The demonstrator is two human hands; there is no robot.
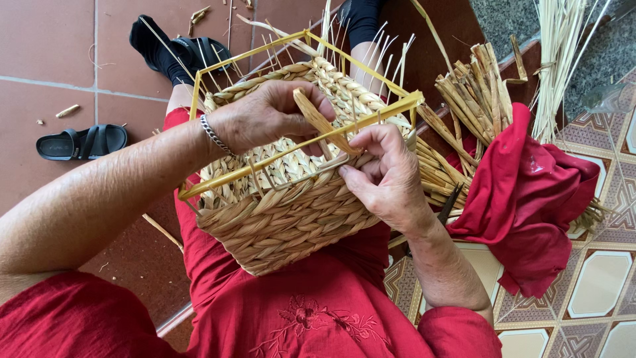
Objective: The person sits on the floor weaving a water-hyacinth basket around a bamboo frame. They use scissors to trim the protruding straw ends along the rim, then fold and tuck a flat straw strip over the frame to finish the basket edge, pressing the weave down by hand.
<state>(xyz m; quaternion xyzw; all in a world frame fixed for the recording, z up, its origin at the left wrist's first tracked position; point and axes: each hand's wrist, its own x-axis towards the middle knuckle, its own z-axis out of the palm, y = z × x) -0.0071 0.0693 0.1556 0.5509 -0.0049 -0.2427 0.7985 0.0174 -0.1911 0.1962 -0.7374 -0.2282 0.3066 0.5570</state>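
- Two hands on basket (285, 219), resting in lap: left hand (265, 116) fingers pinch straw strand (324, 122); right hand (387, 176) fingers press weave at yellow frame (298, 146).
- Risk: dry strand may snap if bent sharply.
- Risk: loose pinch, weave slackens.

Left hand (265, 118) reaches in from the left, fingers curled, thumb and forefinger pinched (bracelet at wrist). Right hand (384, 174) sits close beside it, fingertips bent inward, forearm angled up from lower right.
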